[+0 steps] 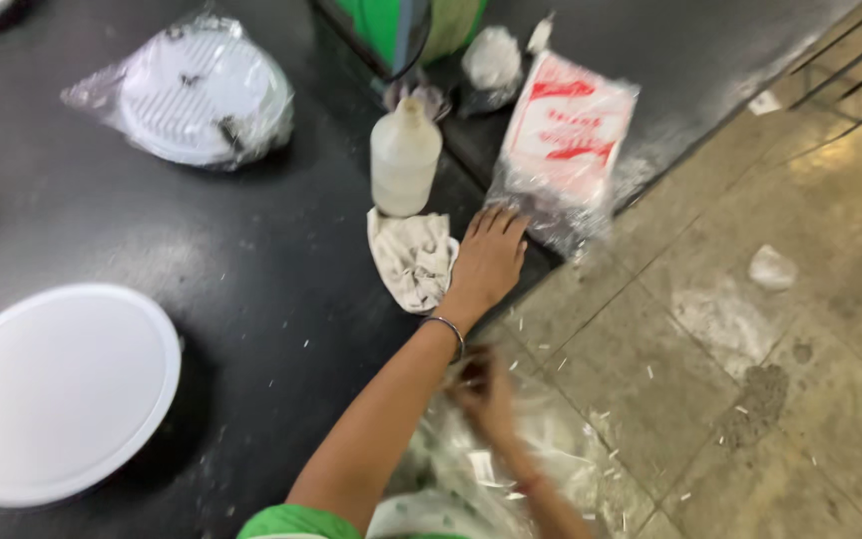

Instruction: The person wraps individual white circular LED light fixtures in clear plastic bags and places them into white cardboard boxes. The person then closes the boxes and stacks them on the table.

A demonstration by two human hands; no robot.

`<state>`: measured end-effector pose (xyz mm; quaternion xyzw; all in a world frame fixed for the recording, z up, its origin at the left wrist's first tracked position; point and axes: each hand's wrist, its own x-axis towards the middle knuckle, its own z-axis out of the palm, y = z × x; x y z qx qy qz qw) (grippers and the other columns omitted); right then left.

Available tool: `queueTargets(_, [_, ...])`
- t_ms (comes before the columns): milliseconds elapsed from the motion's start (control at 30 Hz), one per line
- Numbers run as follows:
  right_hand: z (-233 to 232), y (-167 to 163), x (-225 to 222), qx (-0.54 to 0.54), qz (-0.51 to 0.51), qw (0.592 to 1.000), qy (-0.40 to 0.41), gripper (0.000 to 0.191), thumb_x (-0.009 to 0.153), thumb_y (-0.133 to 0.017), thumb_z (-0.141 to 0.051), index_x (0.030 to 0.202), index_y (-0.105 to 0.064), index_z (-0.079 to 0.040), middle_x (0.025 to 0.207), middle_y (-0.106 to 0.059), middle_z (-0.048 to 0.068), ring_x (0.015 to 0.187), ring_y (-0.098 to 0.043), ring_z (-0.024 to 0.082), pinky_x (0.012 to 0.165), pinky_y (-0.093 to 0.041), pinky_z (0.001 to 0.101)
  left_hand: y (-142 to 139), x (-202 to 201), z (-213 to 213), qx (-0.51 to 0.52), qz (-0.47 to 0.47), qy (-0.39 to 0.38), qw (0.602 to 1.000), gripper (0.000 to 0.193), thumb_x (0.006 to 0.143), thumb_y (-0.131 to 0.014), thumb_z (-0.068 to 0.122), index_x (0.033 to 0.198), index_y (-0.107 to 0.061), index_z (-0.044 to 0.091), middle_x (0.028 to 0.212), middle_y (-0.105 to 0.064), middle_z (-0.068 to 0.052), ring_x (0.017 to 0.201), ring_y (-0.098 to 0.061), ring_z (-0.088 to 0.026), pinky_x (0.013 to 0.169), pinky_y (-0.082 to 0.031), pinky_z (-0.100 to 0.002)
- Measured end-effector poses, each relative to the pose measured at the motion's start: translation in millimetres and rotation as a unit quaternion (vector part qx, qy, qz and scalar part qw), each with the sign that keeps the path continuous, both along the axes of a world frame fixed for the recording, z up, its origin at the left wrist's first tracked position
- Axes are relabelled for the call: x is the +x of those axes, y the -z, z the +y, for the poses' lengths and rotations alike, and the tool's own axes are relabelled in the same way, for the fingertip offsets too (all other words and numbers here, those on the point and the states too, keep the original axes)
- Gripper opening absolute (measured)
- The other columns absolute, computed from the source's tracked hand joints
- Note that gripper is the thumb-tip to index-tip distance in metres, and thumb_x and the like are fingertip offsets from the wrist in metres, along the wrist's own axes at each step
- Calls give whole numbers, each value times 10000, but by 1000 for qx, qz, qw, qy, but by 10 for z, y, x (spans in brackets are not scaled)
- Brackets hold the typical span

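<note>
Left hand (491, 255), fingers extended and loosely spread, rests palm down on the edge of the black table (251, 269); a thin metal bangle (448, 329) circles the wrist. Its thumb side touches a crumpled off-white cloth (411, 258), and its fingertips reach the lower edge of a clear plastic bag with red print (566, 140). Right hand (484, 391), lower in the view and blurred, is at a mass of crinkled clear plastic wrap (531, 449) held off the table edge, over the floor; whether its fingers pinch the wrap or merely touch it cannot be told.

Just beyond the cloth stands a translucent white plastic bottle (404, 160), upright. Behind it is a green object (401, 30), partly cut off by the frame, with a small bundle of clear wrap (492, 58) beside it. Farther left on the table lies a round white ribbed disc in a clear bag (197, 90). Near the left edge, well apart from both hands, sits a plain white round disc (57, 389), unwrapped. To the right, the tiled floor (750, 349) carries scattered scraps and one crumpled piece of plastic (773, 268).
</note>
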<state>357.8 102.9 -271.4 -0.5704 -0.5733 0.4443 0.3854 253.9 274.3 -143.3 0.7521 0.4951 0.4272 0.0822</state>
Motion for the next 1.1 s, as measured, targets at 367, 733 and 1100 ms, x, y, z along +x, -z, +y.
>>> queueTargets(367, [-882,453,-670,-373,177,902,-121,270,1010,-758,-259,919,-607,-54,804,-561,64,696,-462,184,575,-382,338,-761,-969,-1258,-15,-116,88,989,277,1020,-620,27,1284,-647,104,1304,-673,-92,1249,-605,-311,1085,-499,-437])
queueTargets(733, [-996,689,-668,-346,218,893,-189,331,942,-683,-154,1230,-633,1,1154,-691,133,1034,-610,200,876,-518,325,1300,-587,-1840,-411,-29,72,908,455,997,-605,336,1339,-586,37,1329,-640,-215,1217,-600,-396,1031,-463,-472])
queueTargets(1100, [-1074,803,-499,-42,-31,917,-395,411,950,-672,-154,1316,-604,21,1341,-637,205,1264,-573,311,1054,-459,422,1484,111,-1470,-358,256,232,868,475,774,-815,427,1100,-730,92,1104,-741,-154,1140,-672,-323,1079,-456,-453])
